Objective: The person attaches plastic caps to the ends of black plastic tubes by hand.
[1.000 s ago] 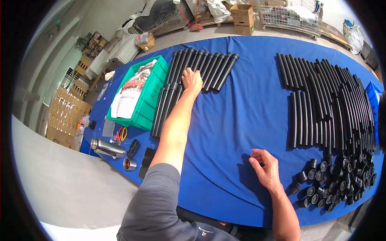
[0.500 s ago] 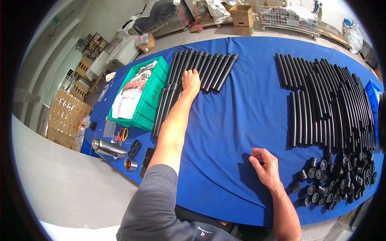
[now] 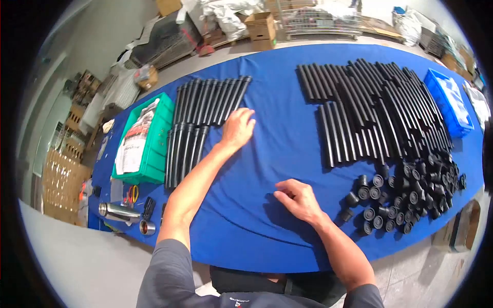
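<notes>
My left hand [image 3: 238,129] hovers palm down over the cloth, just right of the row of black tubes with wider ends [image 3: 209,100]. Its fingers are loosely bent and apart, and I see nothing in them. Below that row lies a second, shorter group of such tubes [image 3: 184,154]. My right hand [image 3: 302,201] rests low over the middle of the cloth, thumb and fingers half curled with a gap between them and nothing visible inside. To its right are several loose round black caps [image 3: 378,180]. Plain black tubes [image 3: 354,97] lie in rows farther up on the right.
A blue cloth [image 3: 257,226] covers the table. At the left stand a green crate [image 3: 154,154] with printed sheeting, scissors [image 3: 133,194], a steel flask [image 3: 119,212] and its cup [image 3: 147,227]. A blue bin [image 3: 447,110] sits at the far right edge.
My left hand has come off the tubes at the left and moved right, beside the row. My right hand keeps much the same pose. The view has turned to the right.
</notes>
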